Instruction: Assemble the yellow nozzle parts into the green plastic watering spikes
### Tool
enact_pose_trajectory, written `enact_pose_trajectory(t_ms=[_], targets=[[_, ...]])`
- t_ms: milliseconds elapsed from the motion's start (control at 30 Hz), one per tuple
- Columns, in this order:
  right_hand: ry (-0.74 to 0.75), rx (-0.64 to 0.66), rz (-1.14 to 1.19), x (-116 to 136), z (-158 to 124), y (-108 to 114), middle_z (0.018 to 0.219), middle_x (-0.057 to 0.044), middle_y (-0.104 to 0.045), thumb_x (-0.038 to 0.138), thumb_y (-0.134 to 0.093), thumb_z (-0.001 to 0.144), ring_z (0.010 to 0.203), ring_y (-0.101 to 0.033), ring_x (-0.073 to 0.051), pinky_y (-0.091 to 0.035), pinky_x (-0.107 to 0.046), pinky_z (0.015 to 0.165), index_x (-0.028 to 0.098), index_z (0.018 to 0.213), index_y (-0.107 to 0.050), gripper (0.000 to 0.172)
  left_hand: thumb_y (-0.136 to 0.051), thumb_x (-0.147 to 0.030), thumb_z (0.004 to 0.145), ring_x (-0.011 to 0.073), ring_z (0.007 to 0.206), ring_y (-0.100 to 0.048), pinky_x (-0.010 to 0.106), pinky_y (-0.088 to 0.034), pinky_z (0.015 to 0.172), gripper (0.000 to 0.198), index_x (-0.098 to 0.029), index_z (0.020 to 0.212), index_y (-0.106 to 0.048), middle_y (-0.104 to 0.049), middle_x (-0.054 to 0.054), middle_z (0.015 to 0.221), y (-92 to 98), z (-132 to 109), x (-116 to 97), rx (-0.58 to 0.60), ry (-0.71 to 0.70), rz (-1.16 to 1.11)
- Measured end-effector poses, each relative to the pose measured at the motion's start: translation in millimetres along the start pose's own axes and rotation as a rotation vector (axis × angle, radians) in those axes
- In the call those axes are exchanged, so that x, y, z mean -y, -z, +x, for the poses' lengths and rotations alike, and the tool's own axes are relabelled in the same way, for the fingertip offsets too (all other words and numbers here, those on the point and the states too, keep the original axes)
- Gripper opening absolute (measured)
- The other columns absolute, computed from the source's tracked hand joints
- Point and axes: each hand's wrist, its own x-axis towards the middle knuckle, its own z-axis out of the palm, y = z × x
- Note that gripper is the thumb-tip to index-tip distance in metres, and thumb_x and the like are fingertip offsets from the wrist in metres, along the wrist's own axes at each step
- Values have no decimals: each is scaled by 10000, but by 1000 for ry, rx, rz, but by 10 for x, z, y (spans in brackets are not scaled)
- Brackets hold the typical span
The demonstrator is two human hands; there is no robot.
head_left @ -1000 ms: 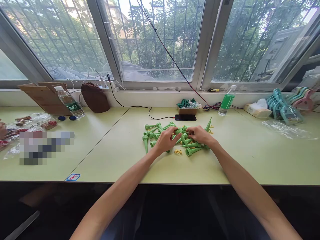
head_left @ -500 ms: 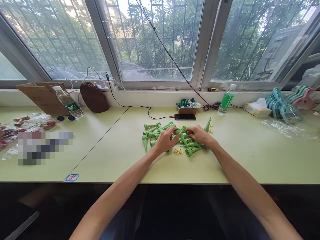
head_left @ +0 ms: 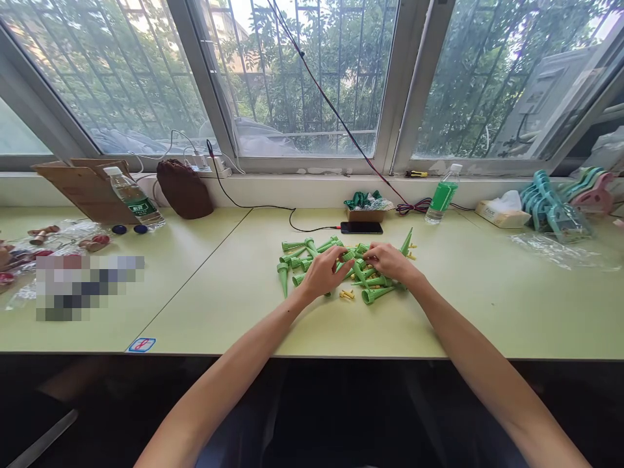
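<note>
Spikes, green and hollow-ended, lie in a loose heap on the desk, between its near and far edges, probably gathered there so both hands can reach them with the forearms over the near edge. The left hand is half closed, thumb and forefinger seemingly pinching a spike near its wide end, perhaps to steady it. The right hand is curled just beside it, fingertips down among the spikes; whether it grips anything I cannot tell. Yellow pegs lie at the heap's near and right sides. The phone lies toward the far edge, joined to a cable that perhaps limits its place.
</note>
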Motion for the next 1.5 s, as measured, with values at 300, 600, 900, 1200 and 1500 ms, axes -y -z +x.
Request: enact_pose_trajectory(t_ms=[300, 600, 900, 1200, 1500], targets=[[-28, 46, -56, 35, -8, -11, 913, -67, -640, 201, -541, 898, 794, -583, -159, -381, -237, 667, 208, 875, -779, 239, -534, -390, 920, 82, 516, -453, 242, -380, 560, 261, -163, 1040, -586, -604, 19, 784, 5, -5, -10, 21, 13, -4], [-63, 48, -62, 51, 0, -21, 959, -81, -666, 186, -563, 882, 850, -602, -179, -402, -247, 695, 200, 904, -773, 211, -540, -383, 919, 75, 509, -430, 237, -370, 553, 257, -159, 1040, -581, -594, 12, 771, 18, 0, -19, 22, 10, -9], [-98, 71, -128, 117, 5, -27, 947, -86, -665, 202, -568, 873, 860, -601, -191, -398, -247, 654, 183, 843, -741, 176, -538, -381, 920, 77, 514, -444, 238, -383, 564, 250, -165, 1037, -582, -611, 21, 803, 14, -1, -28, 13, 4, -12], [-110, 45, -112, 103, 12, -98, 941, -84, -641, 185, -568, 867, 831, -583, -186, -384, -260, 670, 170, 839, -686, 122, -539, -393, 918, 80, 524, -461, 238, -391, 568, 260, -170, 1045, -583, -620, 30, 825, 6, -3, -12, 10, -1, -14], [-88, -50, -7, 80, 24, -108, 903, -65, -601, 145, -602, 853, 835, -549, -174, -391, -261, 733, 165, 849, -634, 38, -564, -426, 898, 73, 458, -426, 231, -362, 481, 298, -155, 1012, -613, -569, -6, 658, 17, 35, -70, -33, 158, -189]])
